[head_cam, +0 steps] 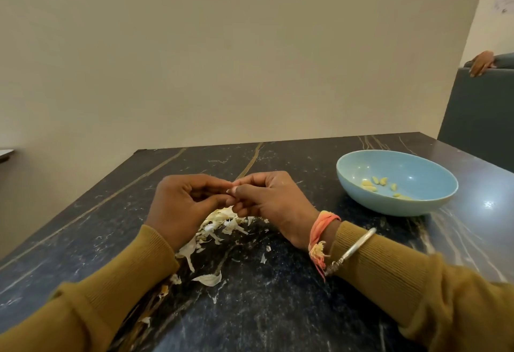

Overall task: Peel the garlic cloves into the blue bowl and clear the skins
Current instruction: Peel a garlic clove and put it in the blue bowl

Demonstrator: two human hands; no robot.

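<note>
My left hand (183,201) and my right hand (274,204) meet fingertip to fingertip above the middle of the dark marble table (278,310). Between the fingertips they pinch a small garlic clove (231,189), almost wholly hidden by the fingers. Under and just behind the hands lies a heap of white and yellowish garlic skins (222,222). Loose skin flakes (208,279) trail toward my left sleeve. The blue bowl (395,207) stands to the right of my right hand and holds several peeled yellow cloves (375,183).
A plain beige wall rises behind the table's far edge. At the far right stands a dark grey seat back (478,118), and another person's hand (481,66) rests on its top. A pale object (5,154) shows at the left edge.
</note>
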